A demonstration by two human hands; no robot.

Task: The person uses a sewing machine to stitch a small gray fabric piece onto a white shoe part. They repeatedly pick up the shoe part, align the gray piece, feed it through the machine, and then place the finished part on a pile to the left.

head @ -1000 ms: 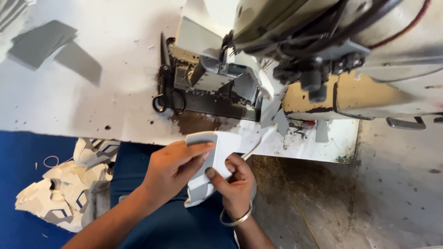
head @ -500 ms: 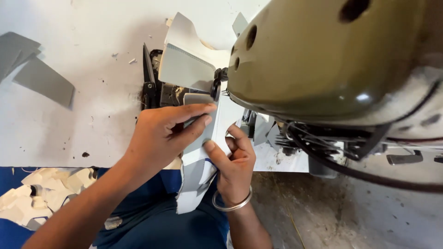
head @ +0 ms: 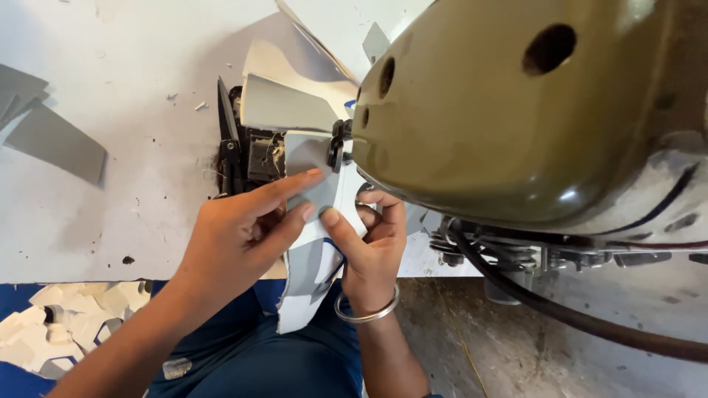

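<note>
Counts — 1 olive sewing machine, 1 black hose, 2 hands, 1 metal bangle, 2 loose grey cut pieces at the bench's left edge — 1 scrap pile.
</note>
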